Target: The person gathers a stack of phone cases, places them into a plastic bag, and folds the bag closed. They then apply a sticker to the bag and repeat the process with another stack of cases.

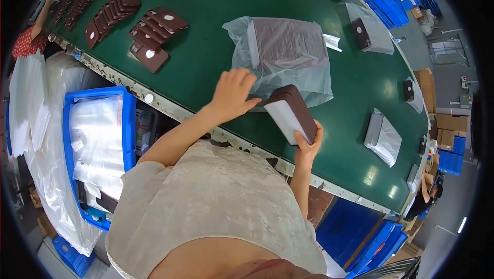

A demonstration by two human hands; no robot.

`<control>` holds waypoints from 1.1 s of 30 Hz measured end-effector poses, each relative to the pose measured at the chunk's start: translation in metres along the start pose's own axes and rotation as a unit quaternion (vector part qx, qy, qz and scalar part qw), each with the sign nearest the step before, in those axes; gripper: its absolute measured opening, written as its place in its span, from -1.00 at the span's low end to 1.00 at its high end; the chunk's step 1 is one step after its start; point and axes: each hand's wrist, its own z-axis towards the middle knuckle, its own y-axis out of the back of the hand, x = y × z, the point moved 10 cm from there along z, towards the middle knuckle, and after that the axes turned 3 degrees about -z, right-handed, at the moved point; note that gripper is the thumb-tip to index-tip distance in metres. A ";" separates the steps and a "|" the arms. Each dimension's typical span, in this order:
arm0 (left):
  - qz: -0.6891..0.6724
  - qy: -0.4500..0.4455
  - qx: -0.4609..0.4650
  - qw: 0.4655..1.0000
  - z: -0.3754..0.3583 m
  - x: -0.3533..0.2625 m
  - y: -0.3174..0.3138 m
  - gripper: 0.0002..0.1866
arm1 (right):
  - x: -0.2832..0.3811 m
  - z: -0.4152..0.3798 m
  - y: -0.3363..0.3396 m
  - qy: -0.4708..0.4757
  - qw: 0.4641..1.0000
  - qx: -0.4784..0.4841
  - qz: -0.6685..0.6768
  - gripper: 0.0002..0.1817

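Left hand [234,93] spreads thumb and fingers near the plastic bag [315,78]. Brown-and-white stack [291,115] is at the green table's [206,47] near side, long axis pointing upper left; right hand [307,145] pinches its lower-right end.

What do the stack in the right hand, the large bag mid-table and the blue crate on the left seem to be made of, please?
Stack: low-gloss brown, perhaps plastic or leather-like; its smooth pale side's material stays unclear. Bag: glossy, translucent plastic film, given its wrinkles and the brown showing through. Crate: likely rigid, smooth moulded plastic, judging by its thick, even blue rim.
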 end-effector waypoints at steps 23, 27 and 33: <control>-0.146 0.062 -0.100 0.982 0.001 0.037 0.007 -0.92 | 0.002 0.018 -0.111 -0.010 0.997 -0.035 0.069 -0.31; -0.117 0.009 -0.107 0.987 -0.007 0.030 0.007 -0.90 | 0.029 0.009 -0.121 0.101 0.989 -0.065 -0.084 -0.30; -0.124 -0.032 -0.119 0.985 -0.013 0.028 0.007 -0.88 | 0.022 0.005 -0.119 0.111 0.982 -0.072 -0.134 -0.30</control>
